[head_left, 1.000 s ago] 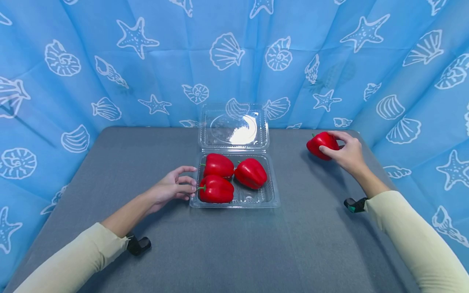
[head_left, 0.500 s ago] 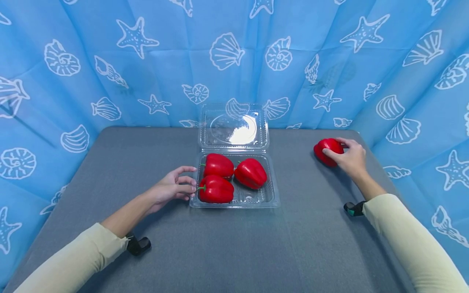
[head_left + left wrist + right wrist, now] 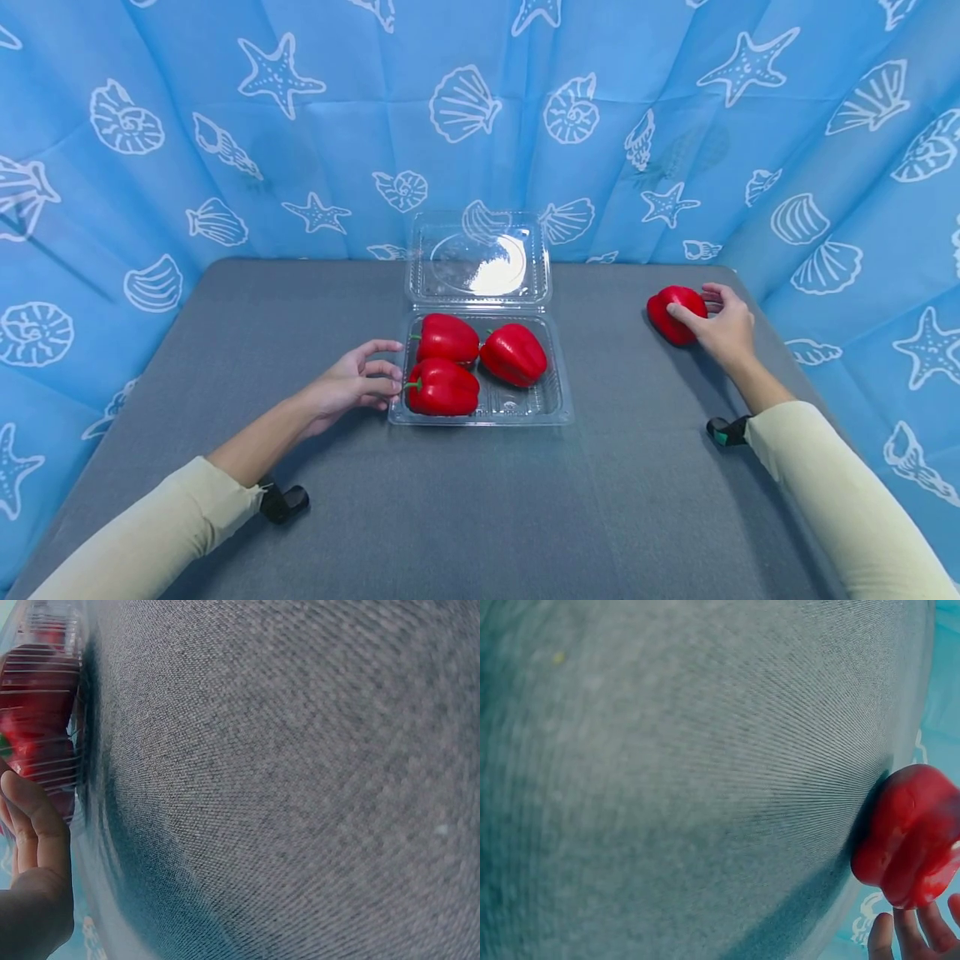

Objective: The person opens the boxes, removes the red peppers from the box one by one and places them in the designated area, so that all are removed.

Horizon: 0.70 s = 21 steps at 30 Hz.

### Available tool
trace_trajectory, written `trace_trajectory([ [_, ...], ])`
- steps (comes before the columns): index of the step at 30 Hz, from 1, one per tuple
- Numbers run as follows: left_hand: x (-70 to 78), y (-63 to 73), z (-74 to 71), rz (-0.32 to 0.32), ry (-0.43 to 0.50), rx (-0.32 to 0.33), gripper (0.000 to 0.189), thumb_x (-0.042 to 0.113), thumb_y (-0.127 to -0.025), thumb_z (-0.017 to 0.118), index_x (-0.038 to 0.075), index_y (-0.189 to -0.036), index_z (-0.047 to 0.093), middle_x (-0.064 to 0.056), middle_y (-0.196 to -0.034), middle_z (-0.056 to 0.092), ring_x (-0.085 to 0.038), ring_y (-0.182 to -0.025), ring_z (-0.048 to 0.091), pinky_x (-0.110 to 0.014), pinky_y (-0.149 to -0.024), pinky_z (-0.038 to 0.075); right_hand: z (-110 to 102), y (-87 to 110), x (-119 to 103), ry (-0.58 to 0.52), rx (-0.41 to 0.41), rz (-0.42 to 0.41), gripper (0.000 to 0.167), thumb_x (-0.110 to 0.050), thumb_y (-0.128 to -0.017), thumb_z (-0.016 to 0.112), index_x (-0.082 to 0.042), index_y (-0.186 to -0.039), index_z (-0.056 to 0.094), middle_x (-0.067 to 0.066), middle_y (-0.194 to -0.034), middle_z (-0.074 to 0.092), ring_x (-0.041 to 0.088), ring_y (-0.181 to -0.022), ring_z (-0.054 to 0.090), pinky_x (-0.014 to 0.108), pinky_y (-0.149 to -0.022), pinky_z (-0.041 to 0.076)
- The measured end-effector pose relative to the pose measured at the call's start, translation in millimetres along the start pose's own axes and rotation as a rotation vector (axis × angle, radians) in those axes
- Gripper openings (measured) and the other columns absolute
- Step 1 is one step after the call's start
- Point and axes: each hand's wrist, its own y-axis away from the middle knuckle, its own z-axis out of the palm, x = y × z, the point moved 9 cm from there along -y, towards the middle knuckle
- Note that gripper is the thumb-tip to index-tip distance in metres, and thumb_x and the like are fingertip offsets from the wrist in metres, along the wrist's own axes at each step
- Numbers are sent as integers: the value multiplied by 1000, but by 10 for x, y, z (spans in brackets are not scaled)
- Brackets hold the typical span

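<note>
A red bell pepper (image 3: pixel 666 323) rests on the grey table at the far right. My right hand (image 3: pixel 726 329) is beside it, the thumb against its near side and the other fingers spread behind. In the right wrist view, those fingertips (image 3: pixel 883 928) reach up near the underside of the pepper (image 3: pixel 907 832). Left of centre, my left hand (image 3: pixel 347 385) has loosely bent fingers at the left rim of a clear plastic clamshell box (image 3: pixel 525 421). Three more red bell peppers, one of them the front-left pepper (image 3: pixel 444 388), lie in its base.
The box's hinged lid (image 3: pixel 480 258) stands raised at the back, before a blue curtain (image 3: pixel 337 150) with white shells and starfish. Grey cloth covers the table (image 3: pixel 465 517). Black wrist cameras hang under both cuffs, the left camera (image 3: pixel 283 503) low over the cloth.
My right hand has moved the pepper slightly right and lowered it onto the table; its fingers have now loosened and lifted away. My left hand and the box have stayed put.
</note>
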Motion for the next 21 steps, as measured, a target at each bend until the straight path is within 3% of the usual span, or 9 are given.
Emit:
trace_trajectory([
  [5,-4,0,0,-4,-2,-1,65,9,-93,67,10,-146,31,-10,-109,62,-22,-87,68,-33,-80,54,7,6,-55,-11,1,-10,88,-46,-90,69,-4,-154,25,26,-152,35,46,-137,36,64,-99,42],
  [13,-10,-3,-12,-1,-6,1,63,10,-93,67,10,-146,32,-11,-110,62,-23,-88,68,-34,-81,54,-19,34,-396,-6,16,-65,87,-46,-90,70,-9,-156,26,21,-155,34,43,-141,33,64,-101,40],
  [21,-6,-7,-7,-7,-8,6,63,10,-93,67,11,-146,32,-11,-111,62,-22,-89,68,-34,-81,54,145,153,-837,-62,-95,-173,94,-42,-89,72,-14,-160,16,19,-159,29,39,-144,32,61,-107,35],
])
